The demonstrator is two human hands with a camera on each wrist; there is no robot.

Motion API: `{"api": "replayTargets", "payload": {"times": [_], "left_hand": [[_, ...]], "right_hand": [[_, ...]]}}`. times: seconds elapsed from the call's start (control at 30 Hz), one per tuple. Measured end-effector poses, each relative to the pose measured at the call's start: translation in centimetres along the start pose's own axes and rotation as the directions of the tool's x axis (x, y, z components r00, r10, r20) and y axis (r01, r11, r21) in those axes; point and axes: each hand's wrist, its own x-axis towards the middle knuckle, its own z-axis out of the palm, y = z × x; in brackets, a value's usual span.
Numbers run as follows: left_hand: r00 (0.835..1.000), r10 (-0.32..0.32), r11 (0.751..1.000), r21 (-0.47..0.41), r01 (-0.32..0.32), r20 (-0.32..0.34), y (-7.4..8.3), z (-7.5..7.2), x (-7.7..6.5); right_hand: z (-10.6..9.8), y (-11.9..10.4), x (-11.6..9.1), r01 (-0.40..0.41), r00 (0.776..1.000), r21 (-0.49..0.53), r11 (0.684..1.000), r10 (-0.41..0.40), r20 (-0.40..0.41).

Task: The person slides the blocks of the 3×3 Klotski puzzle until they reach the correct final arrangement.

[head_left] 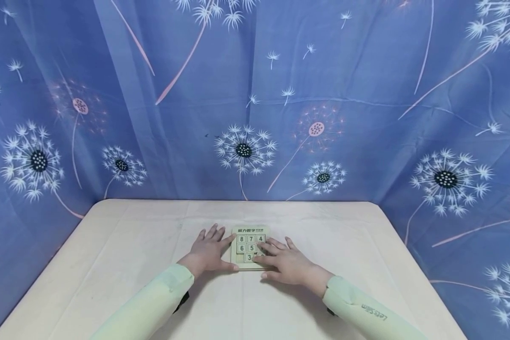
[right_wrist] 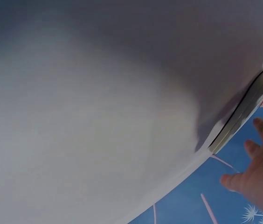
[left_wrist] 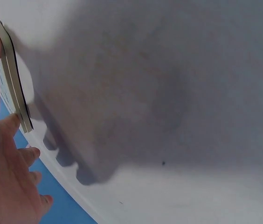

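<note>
A pale green sliding number puzzle [head_left: 248,269] lies flat on the table, dark printed characters along its top. Tiles 8, 7 and 4 form the upper row, with 6 and 5 below. The 3 tile [head_left: 249,258] sits in the bottom row, a gap to its left. My left hand [head_left: 210,251] is spread at the puzzle's left side, thumb by the lower corner and index finger along the edge. My right hand [head_left: 291,264] reaches over the right side, its extended fingers on the tiles and partly hiding the right column. Both wrist views show the puzzle's edge [left_wrist: 15,79] beside the fingers.
A whitish cloth covers the table [head_left: 123,264]. Blue curtains [head_left: 187,141] with a dandelion print hang behind and along both sides. Light green sleeves [head_left: 146,302] cover both forearms.
</note>
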Motion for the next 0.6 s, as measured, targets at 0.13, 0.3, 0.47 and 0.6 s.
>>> {"api": "replayTargets", "payload": {"times": [0.13,0.3,0.47,0.6], "left_hand": [[1.0,-0.004,1.0,-0.003,0.004,0.002,0.07,-0.13,-0.07],[1.0,-0.009,1.0,-0.006,0.009,0.005,0.15,-0.36,-0.22],[1.0,-0.011,1.0,-0.006,0.011,0.009,0.3,-0.48,-0.24],[1.0,-0.018,1.0,-0.001,0.018,0.017,0.33,-0.5,-0.2]], "right_hand": [[-0.12,0.18,-0.24,-0.004,1.0,-0.002,1.0,0.004,0.004],[-0.34,0.35,-0.37,-0.005,1.0,0.002,1.0,0.005,0.005],[-0.28,0.52,-0.46,0.001,1.0,-0.006,1.0,-0.001,-0.007],[-0.15,0.59,-0.47,0.006,1.0,-0.005,1.0,-0.006,-0.01]]}}
